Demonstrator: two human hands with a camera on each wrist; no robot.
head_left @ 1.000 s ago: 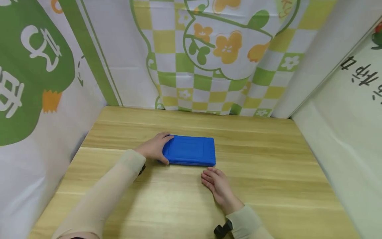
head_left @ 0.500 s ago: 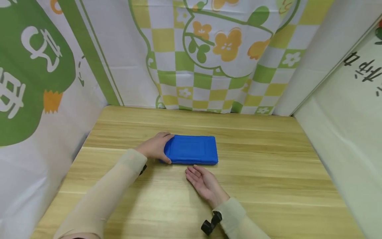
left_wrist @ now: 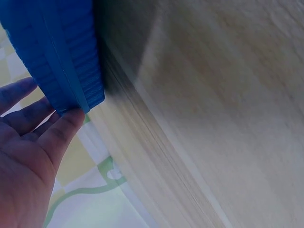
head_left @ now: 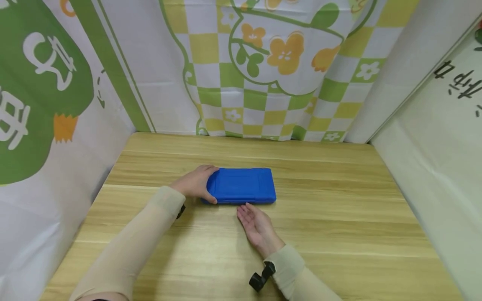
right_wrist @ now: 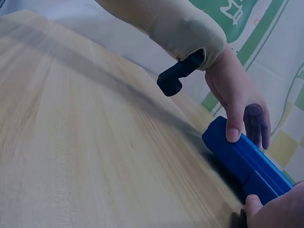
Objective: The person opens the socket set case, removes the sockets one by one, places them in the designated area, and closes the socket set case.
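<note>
A flat blue plastic case (head_left: 241,184) lies lengthwise on the wooden table, its lid side up. My left hand (head_left: 195,182) grips its left end, thumb on the near edge and fingers at the far edge. In the left wrist view, that hand (left_wrist: 28,152) reaches the ribbed end of the case (left_wrist: 64,52). My right hand (head_left: 257,229) is turned partly palm up just in front of the case, fingers extended and fingertips right at its near edge. The right wrist view has a fingertip of this hand (right_wrist: 280,211) by a raised tab on the case's side (right_wrist: 237,159).
The wooden table (head_left: 331,217) reaches back to a checked, flower-printed curtain (head_left: 263,83). Printed white cloth hangs along the left (head_left: 71,200) and right (head_left: 433,167) sides. A black strap piece (head_left: 262,276) sits at the right wrist.
My right hand has moved left from near the case's front right corner, turned more palm up and come closer to the near edge. The left hand keeps its hold; the case barely moves.
</note>
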